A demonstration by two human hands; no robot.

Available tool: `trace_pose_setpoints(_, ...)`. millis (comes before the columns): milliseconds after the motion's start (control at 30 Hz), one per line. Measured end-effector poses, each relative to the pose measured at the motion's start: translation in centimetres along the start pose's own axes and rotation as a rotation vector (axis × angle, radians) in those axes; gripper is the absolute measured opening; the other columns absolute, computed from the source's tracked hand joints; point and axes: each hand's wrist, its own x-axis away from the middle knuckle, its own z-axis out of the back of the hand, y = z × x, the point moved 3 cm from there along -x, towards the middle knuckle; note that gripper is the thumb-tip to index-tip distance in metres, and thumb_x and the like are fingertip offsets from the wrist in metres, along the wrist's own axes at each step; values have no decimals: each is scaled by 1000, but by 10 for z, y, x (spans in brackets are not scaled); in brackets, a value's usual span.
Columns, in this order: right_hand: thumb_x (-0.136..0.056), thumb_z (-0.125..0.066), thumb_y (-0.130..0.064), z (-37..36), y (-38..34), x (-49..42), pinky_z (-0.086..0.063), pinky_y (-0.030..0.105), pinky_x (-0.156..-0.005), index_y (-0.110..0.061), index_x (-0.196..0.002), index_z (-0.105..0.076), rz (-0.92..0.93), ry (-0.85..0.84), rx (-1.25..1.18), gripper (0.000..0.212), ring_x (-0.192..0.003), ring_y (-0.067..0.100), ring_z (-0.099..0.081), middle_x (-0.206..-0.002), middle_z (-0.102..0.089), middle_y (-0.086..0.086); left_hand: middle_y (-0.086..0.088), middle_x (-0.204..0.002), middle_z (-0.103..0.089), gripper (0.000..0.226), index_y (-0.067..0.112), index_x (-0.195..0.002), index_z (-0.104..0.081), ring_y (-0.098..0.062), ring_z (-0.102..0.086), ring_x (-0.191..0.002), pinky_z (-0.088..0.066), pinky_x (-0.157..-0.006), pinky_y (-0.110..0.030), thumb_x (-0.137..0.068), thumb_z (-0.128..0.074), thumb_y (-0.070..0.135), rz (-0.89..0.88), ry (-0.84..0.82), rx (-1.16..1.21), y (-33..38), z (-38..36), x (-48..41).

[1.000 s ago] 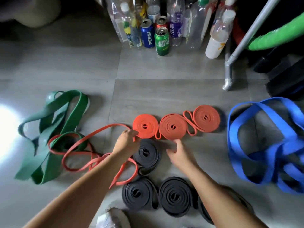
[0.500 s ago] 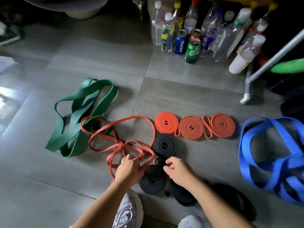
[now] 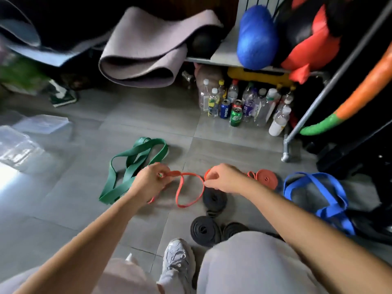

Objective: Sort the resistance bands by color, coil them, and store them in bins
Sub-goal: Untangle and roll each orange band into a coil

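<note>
A loose orange band (image 3: 187, 188) hangs in a twisted loop above the floor. My left hand (image 3: 151, 181) pinches its left end and my right hand (image 3: 224, 177) pinches its right side. One coiled orange band (image 3: 266, 178) shows to the right of my right hand; other orange coils are hidden behind it. Uncoiled green bands (image 3: 131, 168) lie to the left. Uncoiled blue bands (image 3: 316, 193) lie to the right. Black coils (image 3: 204, 230) sit on the floor near my knee, with another black coil (image 3: 214, 199) below my right hand.
Bottles and cans (image 3: 235, 107) stand at the back under a shelf. A metal rack leg (image 3: 286, 153) stands at right. Clear plastic bins (image 3: 31, 134) lie at far left. A rolled mat (image 3: 148, 49) hangs behind. My shoe (image 3: 178, 259) and knees fill the bottom.
Both hands have lifted the loose orange band off the floor and hold it stretched between them. The head has risen, so more of the room shows.
</note>
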Motion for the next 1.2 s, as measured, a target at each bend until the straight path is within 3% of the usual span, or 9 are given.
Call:
trace_pose_setpoints(167, -82, -67, -35, 46, -88, 43, -48, 31, -81, -14, -117, -63, 172, 83, 362, 42, -99, 23, -60, -115, -66, 5, 2, -65, -62, 10, 15, -83, -64, -8, -55, -52, -44, -55, -21, -83, -67, 5, -51, 123, 248, 56, 74, 50)
trace_pose_setpoints(267, -75, -76, -37, 53, -129, 72, -38, 22, -74, -20, -138, -43, 265, 108, 216, 73, -101, 19, -55, -122, -58, -2, 0, -76, -63, 12, 10, -94, -66, 1, -56, -56, -45, -58, -18, -84, -64, 2, -135, 188, 344, 89, 112, 81)
trace_pose_setpoints(367, -76, -77, -22, 50, -160, 95, -37, 19, -60, -14, -116, -61, 376, 220, -53, 44, -83, 12, -54, -92, -62, -4, 6, -73, -62, 14, 9, -93, -66, 8, -54, -52, -44, -51, -10, -85, -63, -2, -234, 242, 450, 121, 144, 112)
trace_pose_setpoints(467, -79, -72, -9, 55, -176, 113, -44, 31, -67, -5, -90, -70, 388, 351, -363, 12, -70, 17, -57, -76, -64, 6, 2, -72, -63, 15, 9, -90, -65, 3, -56, -52, -45, -51, -13, -84, -62, -4, -303, 288, 530, 143, 172, 134)
trace_pose_setpoints(567, -79, -72, -7, 61, -185, 127, -42, 35, -65, 0, -92, -69, 452, 357, -476, 15, -69, 19, -52, -76, -61, 12, -2, -75, -66, 14, 7, -92, -64, -6, -61, -56, -54, -61, -22, -86, -60, -5, -332, 284, 676, 156, 185, 147)
trace_pose_setpoints(733, -76, -74, -3, 55, -191, 135, -50, 15, -55, 0, -94, -69, 485, 302, -498, 19, -59, 3, -62, -73, -67, 8, -4, -71, -65, 8, 7, -91, -63, -11, -60, -59, -57, -64, -28, -90, -58, 1, -470, 257, 1015, 191, 207, 159)
trace_pose_setpoints(833, -78, -73, -5, 52, -183, 131, -56, 24, -64, -6, -82, -67, 457, 318, -458, 7, -66, 13, -66, -74, -68, 9, -4, -67, -62, 8, 9, -92, -64, -11, -60, -59, -57, -65, -31, -90, -57, 7, -538, 231, 1117, 206, 224, 156)
trace_pose_setpoints(1033, -84, -66, -4, 74, -165, 117, -53, 18, -54, -15, -71, -61, 426, 412, -766, 18, -49, 3, -61, -55, -65, -5, 2, -59, -62, 5, 12, -87, -62, -7, -61, -51, -57, -58, -23, -89, -62, 7, -242, 404, 906, 167, 211, 135)
trace_pose_setpoints(1200, -88, -61, -5, 78, -147, 112, -50, 16, -55, -16, -77, -60, 429, 430, -856, 16, -54, 3, -62, -72, -68, 3, -6, -80, -64, 7, 11, -98, -62, -10, -61, -62, -56, -62, -24, -91, -61, 10, -79, 363, 919, 118, 162, 123)
